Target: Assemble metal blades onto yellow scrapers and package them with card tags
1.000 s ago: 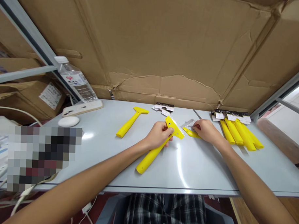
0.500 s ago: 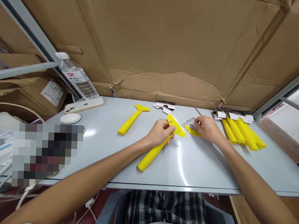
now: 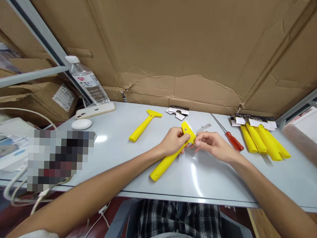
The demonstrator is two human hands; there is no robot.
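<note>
My left hand (image 3: pixel 175 142) is closed around the neck of a yellow scraper (image 3: pixel 165 167), its handle slanting toward the table's front edge. The thumb lies on the scraper's head, where a small screw or hole shows. Pinched fingers of my right hand (image 3: pixel 212 144) meet the lower corner of that head; whatever they hold is too small or hidden to make out. Just behind the right fingers lies a metal blade piece (image 3: pixel 205 127), partly covered. Right of that hand rests a screwdriver (image 3: pixel 233 140) with a red handle. Another yellow scraper (image 3: pixel 144 127) lies to the left.
Several yellow handles (image 3: pixel 270 143) with black-and-white cards lie at the right. Loose cards (image 3: pixel 178 112) sit at the back middle. On the left are a water bottle (image 3: pixel 89 82), a power strip (image 3: pixel 95 110) and a white oval object (image 3: pixel 81 124). Cardboard (image 3: pixel 176 46) walls the back.
My right hand has moved left from the metal and yellow pieces on the table to the scraper head. The screwdriver's red handle now shows. My left hand keeps its grip.
</note>
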